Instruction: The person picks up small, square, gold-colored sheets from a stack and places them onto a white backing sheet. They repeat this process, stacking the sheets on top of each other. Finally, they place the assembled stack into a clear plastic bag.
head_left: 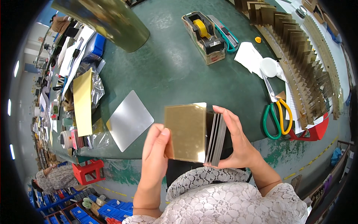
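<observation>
My left hand pinches the left edge of a thin, square, brownish-gold plate, thumb on its face. Just to the right, my right hand grips a stack of similar square plates on edge, fingers at the top and palm along the lower side. The gold plate stands right in front of the stack and hides part of it; whether the two touch I cannot tell. On the green table beyond my left hand lies a silvery sheet with rounded corners.
Scissors with green and yellow handles lie at right, by a white cloth and a rack of upright plates. Farther back are a tape dispenser, a box cutter and a big olive cylinder. Yellow card lies left.
</observation>
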`<state>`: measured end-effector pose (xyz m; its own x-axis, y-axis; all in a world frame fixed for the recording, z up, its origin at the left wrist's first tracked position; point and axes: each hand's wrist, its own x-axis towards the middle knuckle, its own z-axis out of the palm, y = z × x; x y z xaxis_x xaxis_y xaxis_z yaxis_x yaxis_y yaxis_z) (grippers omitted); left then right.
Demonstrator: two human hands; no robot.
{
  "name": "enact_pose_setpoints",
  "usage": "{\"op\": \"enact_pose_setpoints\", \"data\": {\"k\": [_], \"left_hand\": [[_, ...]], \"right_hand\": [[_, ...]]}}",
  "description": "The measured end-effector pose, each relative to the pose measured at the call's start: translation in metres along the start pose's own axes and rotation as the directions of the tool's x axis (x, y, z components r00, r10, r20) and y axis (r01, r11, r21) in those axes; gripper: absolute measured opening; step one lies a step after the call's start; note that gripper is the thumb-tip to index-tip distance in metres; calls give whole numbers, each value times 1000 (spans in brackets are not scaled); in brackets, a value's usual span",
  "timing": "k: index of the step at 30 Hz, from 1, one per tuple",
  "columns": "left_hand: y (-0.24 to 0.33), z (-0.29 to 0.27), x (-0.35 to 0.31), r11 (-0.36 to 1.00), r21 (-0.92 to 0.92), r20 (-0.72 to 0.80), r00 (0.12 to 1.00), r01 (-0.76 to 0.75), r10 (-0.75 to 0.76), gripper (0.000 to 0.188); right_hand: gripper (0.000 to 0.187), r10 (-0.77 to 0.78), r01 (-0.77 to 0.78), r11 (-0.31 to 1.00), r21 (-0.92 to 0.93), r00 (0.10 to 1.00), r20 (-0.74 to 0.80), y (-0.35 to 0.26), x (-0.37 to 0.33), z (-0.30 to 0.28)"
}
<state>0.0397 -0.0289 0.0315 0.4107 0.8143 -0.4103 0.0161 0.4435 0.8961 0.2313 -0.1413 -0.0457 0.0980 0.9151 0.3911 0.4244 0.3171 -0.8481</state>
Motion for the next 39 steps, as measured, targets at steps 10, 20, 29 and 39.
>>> {"op": "enact_pose_setpoints", "data": {"k": [10, 20, 29, 39], "left_hand": [[-11, -10, 5, 776, 544, -43, 913, -319, 405, 11], [-12, 23, -13, 703, 570, 377, 896, -425, 236, 20], [-9, 23, -14, 771, 556, 376, 921, -309, 98, 26], [-20, 11, -16, 736, 518, 443, 873, -436, 204, 34]], "right_hand": [[129, 44, -44, 999, -9, 999, 5, 0, -3, -1], [128, 25, -25, 999, 19, 1000, 7, 2, -2, 0], [124, 50, -50, 998, 28, 999, 23, 3, -3, 0], [123, 31, -31, 998, 46, 999, -13, -1, 2, 6]]}}
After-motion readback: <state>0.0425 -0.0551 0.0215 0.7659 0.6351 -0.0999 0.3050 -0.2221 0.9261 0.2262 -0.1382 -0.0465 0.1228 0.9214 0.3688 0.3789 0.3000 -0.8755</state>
